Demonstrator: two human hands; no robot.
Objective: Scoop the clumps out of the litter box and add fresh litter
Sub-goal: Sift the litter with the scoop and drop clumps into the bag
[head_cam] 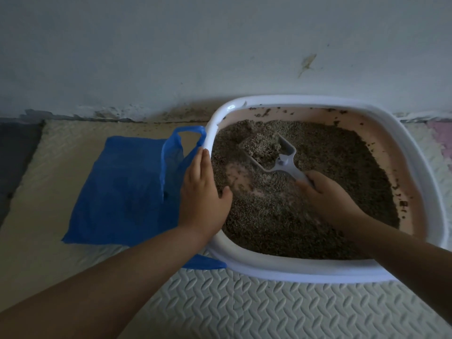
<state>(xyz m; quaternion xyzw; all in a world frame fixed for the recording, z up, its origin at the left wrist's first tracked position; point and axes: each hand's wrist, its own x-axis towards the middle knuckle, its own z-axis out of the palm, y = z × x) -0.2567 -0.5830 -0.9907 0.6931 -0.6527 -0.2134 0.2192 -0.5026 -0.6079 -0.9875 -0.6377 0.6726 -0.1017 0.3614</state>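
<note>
My right hand (pixel 325 192) grips the grey plastic scoop (pixel 274 152), full of clumped litter, inside the white-rimmed pink litter box (pixel 415 152). My left hand (pixel 203 189) lies flat on its rim, beside the blue plastic bag (pixel 122 187).

You worked with bare hands and bare arms. Your left hand (pixel 201 192) showed its back, broad and smooth, with short fingers and a rounded thumb. Your left forearm (pixel 110 277) was uncovered along its whole visible length, widening toward the lens. Your right hand (pixel 327 194) showed its knuckles and the back of the wrist, slightly blurred. Your right forearm (pixel 403 253) was likewise uncovered to the edge of the view. Dim light left both arms in shade, and finer detail could not be made out.
</note>
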